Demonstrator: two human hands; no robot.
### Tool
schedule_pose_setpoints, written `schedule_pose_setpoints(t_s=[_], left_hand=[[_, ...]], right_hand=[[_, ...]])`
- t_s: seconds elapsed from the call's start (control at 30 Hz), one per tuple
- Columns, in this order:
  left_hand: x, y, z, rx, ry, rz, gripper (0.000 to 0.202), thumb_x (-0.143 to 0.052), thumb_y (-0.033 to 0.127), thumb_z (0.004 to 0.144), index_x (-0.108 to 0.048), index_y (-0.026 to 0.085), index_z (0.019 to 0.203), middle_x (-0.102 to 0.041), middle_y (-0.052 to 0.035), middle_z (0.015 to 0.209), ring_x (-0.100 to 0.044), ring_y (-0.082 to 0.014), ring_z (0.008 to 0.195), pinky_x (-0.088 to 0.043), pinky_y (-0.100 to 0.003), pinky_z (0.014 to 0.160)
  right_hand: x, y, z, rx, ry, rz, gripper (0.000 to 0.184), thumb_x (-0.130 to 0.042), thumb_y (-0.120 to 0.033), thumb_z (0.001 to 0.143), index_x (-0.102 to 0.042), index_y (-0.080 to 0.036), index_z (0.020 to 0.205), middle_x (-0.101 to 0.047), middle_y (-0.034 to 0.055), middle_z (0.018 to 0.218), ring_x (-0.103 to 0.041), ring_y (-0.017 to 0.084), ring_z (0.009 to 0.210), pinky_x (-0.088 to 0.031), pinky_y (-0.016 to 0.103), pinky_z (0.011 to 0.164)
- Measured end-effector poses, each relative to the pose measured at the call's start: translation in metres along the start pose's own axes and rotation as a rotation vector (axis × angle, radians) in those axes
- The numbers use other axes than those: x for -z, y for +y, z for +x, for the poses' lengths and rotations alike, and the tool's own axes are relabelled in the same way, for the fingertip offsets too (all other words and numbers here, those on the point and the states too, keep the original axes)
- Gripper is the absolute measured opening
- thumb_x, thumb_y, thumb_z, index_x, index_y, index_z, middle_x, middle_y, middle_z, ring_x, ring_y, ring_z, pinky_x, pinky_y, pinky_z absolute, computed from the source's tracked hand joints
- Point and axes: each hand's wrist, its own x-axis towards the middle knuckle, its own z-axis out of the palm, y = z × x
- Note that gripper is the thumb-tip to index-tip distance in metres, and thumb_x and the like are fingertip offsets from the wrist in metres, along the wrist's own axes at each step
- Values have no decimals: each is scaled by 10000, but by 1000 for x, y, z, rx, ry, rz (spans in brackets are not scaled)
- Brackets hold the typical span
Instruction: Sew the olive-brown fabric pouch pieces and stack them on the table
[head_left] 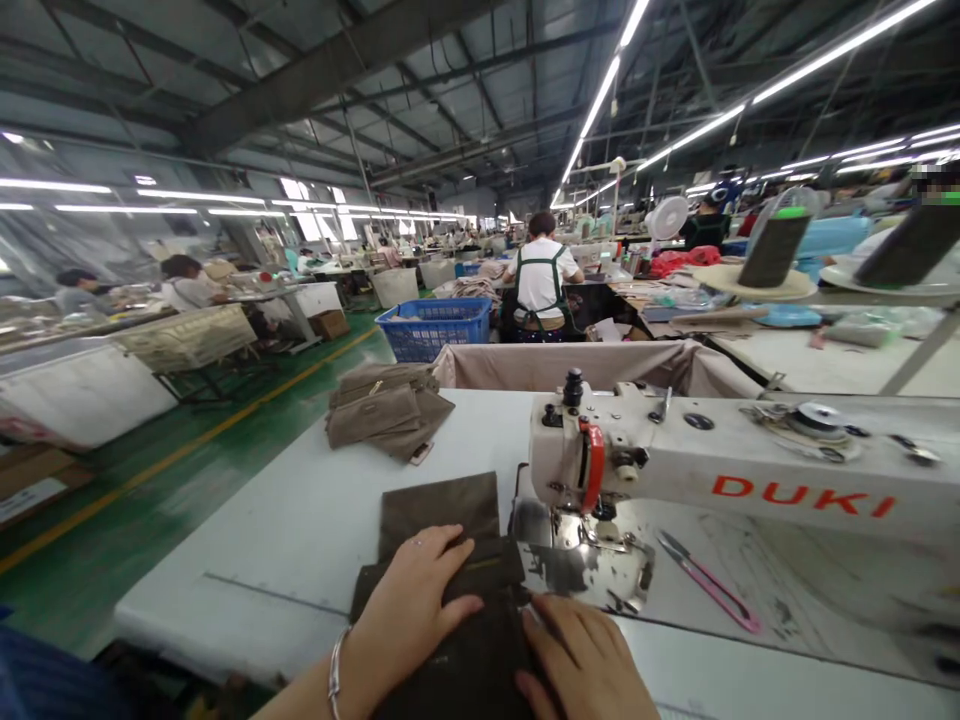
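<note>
My left hand point(416, 600) lies flat with fingers stretched out on a dark brown fabric piece point(442, 515) on the white sewing table point(300, 530). A bracelet sits on that wrist. My right hand point(589, 660) rests on the same fabric near the table's front edge, fingers together and curled slightly, pressing the cloth close to the presser foot point(600, 545) of the white sewing machine point(720, 465). Nothing else shows inside either hand.
Pink-handled thread snips point(712, 582) lie right of the needle. A stack of tan fabric pieces point(386, 410) sits at the table's far left. Beyond are a blue basket point(435, 328), a seated person in a white shirt point(541, 280), thread cones point(772, 245) and green floor point(187, 470).
</note>
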Motion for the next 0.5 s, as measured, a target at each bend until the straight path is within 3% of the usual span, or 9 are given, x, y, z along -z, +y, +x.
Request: schedule_pose_setpoints(t_s=[0.1, 0.2, 0.3, 0.4, 0.5], left_hand=[[12, 13, 8, 64, -43, -162, 238, -720, 276, 765, -654, 227, 988, -615, -47, 1080, -543, -255, 1055, -405, -404, 952], [25, 25, 9, 98, -103, -270, 59, -640, 194, 762, -592, 201, 796, -611, -8, 858, -568, -208, 861, -428, -323, 781], [41, 33, 4, 119, -152, -463, 69, -568, 180, 788, -554, 200, 852, -610, 24, 764, -571, -158, 717, -418, -256, 642], [58, 42, -5, 135, -222, -910, 220, -581, 258, 833, -567, 179, 1038, -655, -14, 886, -607, -180, 822, -449, -262, 705], [70, 54, -13, 179, -223, -1092, 284, -634, 372, 837, -627, 139, 998, -672, -62, 930, -611, -221, 886, -463, -301, 774]], right_hand=[[5, -8, 0, -129, -23, 165, 304, -666, -220, 790, -636, -270, 1088, -647, 35, 1185, -614, 253, 1041, -507, 382, 885], [19, -13, 7, -290, -27, 311, 146, -625, -161, 783, -648, -254, 893, -633, 48, 1171, -593, 253, 1068, -498, 396, 898], [36, -13, 16, -352, 5, 435, 55, -584, -224, 843, -636, -234, 829, -578, 89, 1260, -538, 270, 1164, -477, 419, 939], [56, -10, 26, -405, 20, 624, 140, -551, -310, 887, -628, -228, 805, -602, 93, 1235, -530, 265, 1181, -447, 420, 972], [76, -9, 36, -479, -71, 812, 189, -540, -344, 883, -601, -222, 753, -677, 64, 1049, -615, 228, 1021, -481, 343, 884]])
